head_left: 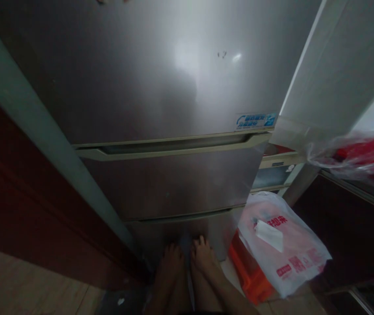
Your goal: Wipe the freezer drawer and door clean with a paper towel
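At the bottom of the head view, my left hand (173,259) and my right hand (203,253) rest side by side, apparently on my bent knees. The fingers of both lie over the skin, pointing towards the fridge, and nothing shows in either hand. It is dim around the left one, so its fingers are less clear. Just beyond them is the bottom drawer (219,225) of a silver fridge (134,74). Above that drawer sit a closed middle drawer (173,183) and the large upper door, with a pale recessed handle (176,146) between them.
To the right, a white plastic bag (300,245) with red print lies over an orange crate (249,273). A clear bag with red contents (367,153) rests above a dark cabinet (347,223). At left stands a dark red door (26,188) beside a pale frame (52,131).
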A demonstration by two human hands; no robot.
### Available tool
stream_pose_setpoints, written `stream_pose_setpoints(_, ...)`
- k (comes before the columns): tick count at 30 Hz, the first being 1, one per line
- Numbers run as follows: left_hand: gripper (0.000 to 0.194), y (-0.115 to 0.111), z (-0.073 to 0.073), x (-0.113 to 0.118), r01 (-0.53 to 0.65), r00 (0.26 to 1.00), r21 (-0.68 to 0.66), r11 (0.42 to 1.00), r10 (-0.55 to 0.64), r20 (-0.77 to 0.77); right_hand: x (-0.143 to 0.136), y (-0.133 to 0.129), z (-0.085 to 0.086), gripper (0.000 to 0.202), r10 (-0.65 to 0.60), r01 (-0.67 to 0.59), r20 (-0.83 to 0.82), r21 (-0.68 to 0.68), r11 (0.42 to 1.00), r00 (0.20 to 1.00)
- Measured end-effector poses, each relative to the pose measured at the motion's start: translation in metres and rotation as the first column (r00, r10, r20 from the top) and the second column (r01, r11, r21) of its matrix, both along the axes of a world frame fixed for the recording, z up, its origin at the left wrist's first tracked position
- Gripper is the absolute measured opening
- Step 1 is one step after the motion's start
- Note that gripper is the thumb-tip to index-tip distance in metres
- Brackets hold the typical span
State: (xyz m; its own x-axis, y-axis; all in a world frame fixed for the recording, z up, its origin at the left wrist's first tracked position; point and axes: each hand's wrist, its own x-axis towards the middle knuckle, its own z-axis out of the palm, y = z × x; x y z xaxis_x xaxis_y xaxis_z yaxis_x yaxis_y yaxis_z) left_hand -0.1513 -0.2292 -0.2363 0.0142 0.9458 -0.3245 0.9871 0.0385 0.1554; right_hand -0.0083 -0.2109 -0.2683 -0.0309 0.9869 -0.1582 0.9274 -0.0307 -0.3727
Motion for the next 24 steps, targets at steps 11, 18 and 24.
stream_pose_setpoints(11,0.043,0.015,-0.018,0.005,-0.101,0.995,0.023,0.995,0.101,0.012,-0.008,-0.001,0.005,0.044,0.024,-0.020,0.201,-0.021,1.000,0.979)
stream_pose_setpoints(18,0.044,0.012,-0.023,0.006,-0.103,0.995,0.041,0.994,0.103,-0.006,-0.005,-0.006,0.009,0.043,0.011,-0.012,0.219,0.001,1.000,0.976)
stream_pose_setpoints(24,0.044,0.011,-0.020,0.008,-0.095,0.995,0.019,0.995,0.095,-0.019,-0.007,-0.007,0.003,0.045,-0.012,0.008,0.237,0.018,1.000,0.971)
